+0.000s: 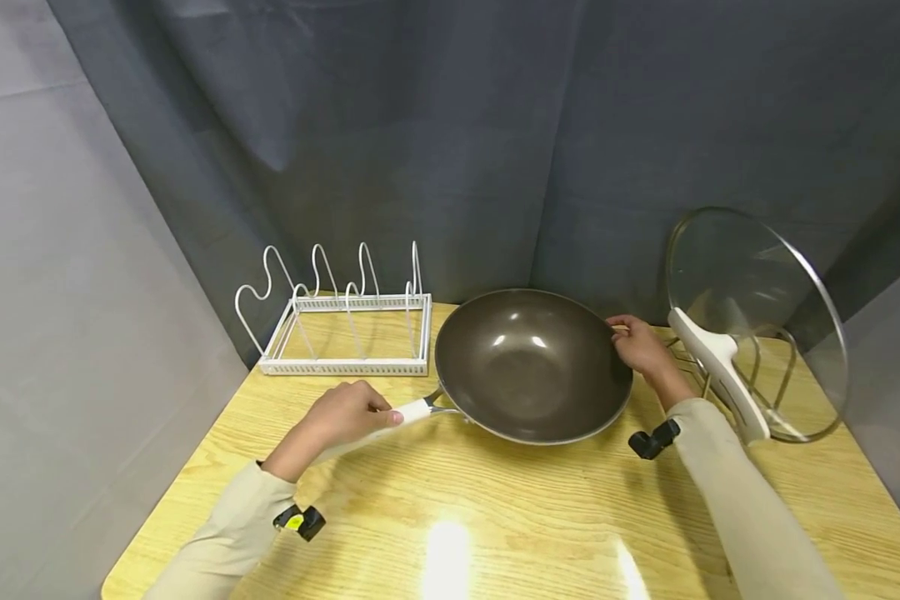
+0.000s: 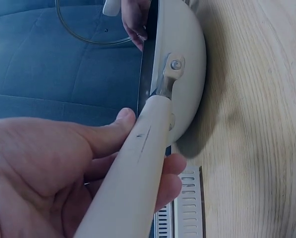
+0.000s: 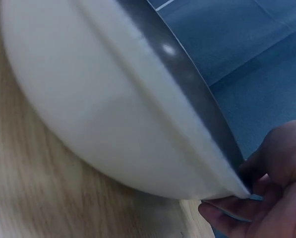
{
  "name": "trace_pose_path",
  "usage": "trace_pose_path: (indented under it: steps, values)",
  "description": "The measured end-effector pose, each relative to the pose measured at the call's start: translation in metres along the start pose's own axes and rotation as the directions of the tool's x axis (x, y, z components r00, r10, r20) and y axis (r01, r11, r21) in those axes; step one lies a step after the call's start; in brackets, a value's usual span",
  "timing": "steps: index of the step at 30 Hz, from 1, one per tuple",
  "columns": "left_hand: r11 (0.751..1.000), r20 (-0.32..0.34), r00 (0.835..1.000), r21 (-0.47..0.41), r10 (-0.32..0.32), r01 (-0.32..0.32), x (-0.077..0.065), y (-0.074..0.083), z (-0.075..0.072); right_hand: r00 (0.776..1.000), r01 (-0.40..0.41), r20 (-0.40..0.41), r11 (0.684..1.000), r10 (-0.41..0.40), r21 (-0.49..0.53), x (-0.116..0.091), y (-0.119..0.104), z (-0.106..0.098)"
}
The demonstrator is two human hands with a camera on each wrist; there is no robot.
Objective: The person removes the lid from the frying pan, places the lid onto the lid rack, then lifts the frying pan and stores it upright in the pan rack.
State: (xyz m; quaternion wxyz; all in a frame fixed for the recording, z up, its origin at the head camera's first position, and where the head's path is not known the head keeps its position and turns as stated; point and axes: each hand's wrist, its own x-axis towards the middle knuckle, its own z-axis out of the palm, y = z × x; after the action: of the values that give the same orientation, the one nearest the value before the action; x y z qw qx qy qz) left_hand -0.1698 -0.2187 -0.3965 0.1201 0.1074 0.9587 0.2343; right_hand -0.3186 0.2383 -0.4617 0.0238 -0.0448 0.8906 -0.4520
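A wok (image 1: 528, 367) with a dark brown inside and a cream outside is at the middle of the table. My left hand (image 1: 348, 414) grips its white handle (image 2: 133, 168), the thumb along the top and fingers curled beneath. At the far right side of the wok, my right hand (image 1: 642, 348) pinches the rim, thumb inside and fingers under the edge in the right wrist view. The wok's base (image 3: 103, 109) is close to the wood; whether it touches cannot be told.
A white wire rack (image 1: 345, 367) stands at the back left. On the right, a glass lid (image 1: 757, 275) with a white handle (image 1: 720, 375) leans upright in a wire stand (image 1: 787, 367). Grey cloth (image 1: 420, 150) hangs behind the wooden table (image 1: 540, 517).
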Motion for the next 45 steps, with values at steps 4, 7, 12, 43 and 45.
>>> trace_pose_path:
  steps: [4, 7, 12, 43, 45]
  values:
    - [1.0, -0.011, 1.0, -0.002, -0.002, 0.002, 0.0, 0.002, 0.002, 0.999, -0.013, 0.033, 0.999, 0.012, 0.046, 0.006, -0.001, -0.003]
    - [1.0, -0.018, 1.0, -0.001, 0.003, -0.003, 0.0, 0.003, 0.004, 0.999, -0.025, 0.041, 0.999, 0.023, 0.039, 0.01, -0.002, -0.003]
    - [1.0, -0.025, 1.0, -0.002, 0.006, -0.006, -0.004, 0.007, 0.007, 0.999, -0.037, 0.032, 0.999, 0.036, 0.015, 0.015, -0.004, -0.002]
    - [0.957, 0.114, 0.978, -0.255, 0.173, -0.14, -0.014, 0.007, 0.02, 0.996, 0.016, 0.086, 0.991, -0.005, -0.13, 0.051, -0.02, -0.001]
    - [0.949, 0.123, 0.977, -0.285, 0.175, -0.134, -0.015, 0.007, 0.021, 0.996, 0.01, 0.093, 0.991, 0.002, -0.136, 0.053, -0.021, -0.001]
